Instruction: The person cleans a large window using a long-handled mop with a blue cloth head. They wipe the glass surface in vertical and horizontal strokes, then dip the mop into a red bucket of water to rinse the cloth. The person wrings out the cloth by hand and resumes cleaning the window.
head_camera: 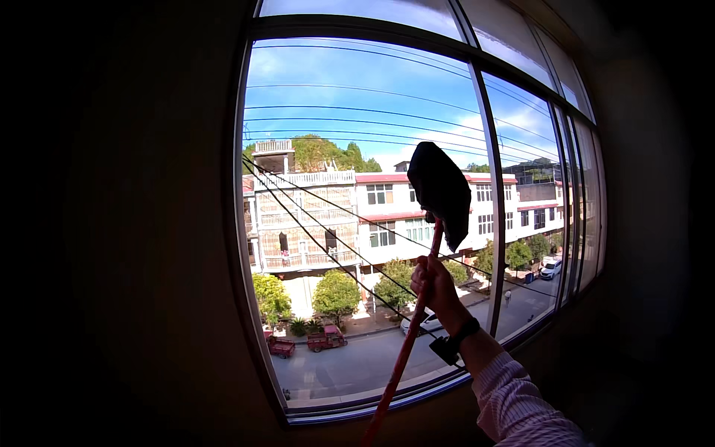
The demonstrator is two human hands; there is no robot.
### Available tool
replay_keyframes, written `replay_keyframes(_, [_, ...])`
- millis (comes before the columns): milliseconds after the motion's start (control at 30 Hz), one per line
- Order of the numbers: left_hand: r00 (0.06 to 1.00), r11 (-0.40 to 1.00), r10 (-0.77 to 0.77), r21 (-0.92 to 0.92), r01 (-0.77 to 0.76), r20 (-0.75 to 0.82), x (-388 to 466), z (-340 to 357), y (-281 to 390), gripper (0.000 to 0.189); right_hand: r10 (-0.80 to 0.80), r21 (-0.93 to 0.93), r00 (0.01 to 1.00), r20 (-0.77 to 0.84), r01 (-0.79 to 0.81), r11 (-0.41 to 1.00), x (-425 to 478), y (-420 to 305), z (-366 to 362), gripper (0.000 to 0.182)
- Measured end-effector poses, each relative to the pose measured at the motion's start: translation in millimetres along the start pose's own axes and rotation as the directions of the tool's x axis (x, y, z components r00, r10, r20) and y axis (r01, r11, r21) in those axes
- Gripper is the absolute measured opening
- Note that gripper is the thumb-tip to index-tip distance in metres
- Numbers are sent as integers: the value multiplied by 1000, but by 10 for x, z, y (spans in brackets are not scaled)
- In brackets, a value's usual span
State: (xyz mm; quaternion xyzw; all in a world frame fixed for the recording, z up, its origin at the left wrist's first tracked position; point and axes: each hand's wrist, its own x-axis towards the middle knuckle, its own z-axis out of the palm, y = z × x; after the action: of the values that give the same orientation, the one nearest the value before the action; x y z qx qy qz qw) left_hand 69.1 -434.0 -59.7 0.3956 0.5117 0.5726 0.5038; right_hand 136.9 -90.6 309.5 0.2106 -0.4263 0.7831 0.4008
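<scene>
My right hand [434, 282], on a raised arm in a striped sleeve with a dark band at the wrist, grips a long red pole [403, 352]. At the pole's upper end is a dark, flat head [441, 190] that looks covered in cloth; it stands in silhouette before the window pane [335, 100]. Whether it touches the glass I cannot tell. The pole slants down and leaves the view at the bottom. My left hand is out of view.
A dark window frame [486, 128] divides the panes, with more sliding panes at the right. Dim wall surrounds the window. Outside are overhead cables, white buildings [385, 223], trees, a street [335, 369] with parked vehicles, and a distant person.
</scene>
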Motion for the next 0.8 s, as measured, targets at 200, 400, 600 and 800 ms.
replay_keyframes(200, [945, 979, 174, 147, -137, -278, -117, -310, 206, 28, 42, 46, 997, 62, -45, 998, 983, 153, 311, 24])
replay_keyframes(400, [786, 912, 379, 341, -228, -488, 38, -325, 403, 23, 97, -344, 991, 93, -59, 937, 1128, 432, 653, 46])
replay_keyframes(600, [645, 842, 522, 457, -286, -558, 869, -454, 1048, 17, 419, -336, 878, 230, -333, 881, 296, 1157, 142, 53])
replay_keyframes(800, [621, 817, 455, 576, -8, -638, 1772, -335, 1959, 42, 238, -38, 971, -29, -239, 970, 631, 1352, 254, 18])
